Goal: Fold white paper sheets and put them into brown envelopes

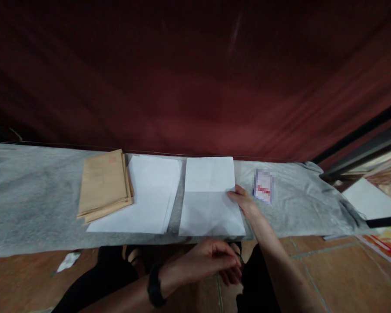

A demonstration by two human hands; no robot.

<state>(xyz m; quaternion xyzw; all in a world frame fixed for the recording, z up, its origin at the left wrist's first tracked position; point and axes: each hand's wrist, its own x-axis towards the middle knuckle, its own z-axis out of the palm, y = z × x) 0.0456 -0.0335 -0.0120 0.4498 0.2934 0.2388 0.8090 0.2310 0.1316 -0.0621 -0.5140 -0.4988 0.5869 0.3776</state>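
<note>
A white sheet of paper (208,174) lies on the grey cloth in front of me, with a crease across its middle and a shaded lower half. My right hand (243,200) pinches its right edge at the crease. Below the sheet's front edge, my left hand (217,258) hangs over my lap. Its fingers are loosely curled and partly apart, with nothing visible in them. A stack of white paper (150,195) rests just left of the sheet. Brown envelopes (102,182) overlap the stack's left side.
Grey cloth (35,195) covers the long narrow surface. A small blurred white-and-purple packet (263,187) lies on it, right of the sheet. Dark red fabric (195,87) rises behind. Black bars (361,130) stand at right, and crumpled tissue (68,261) is on the tiled floor.
</note>
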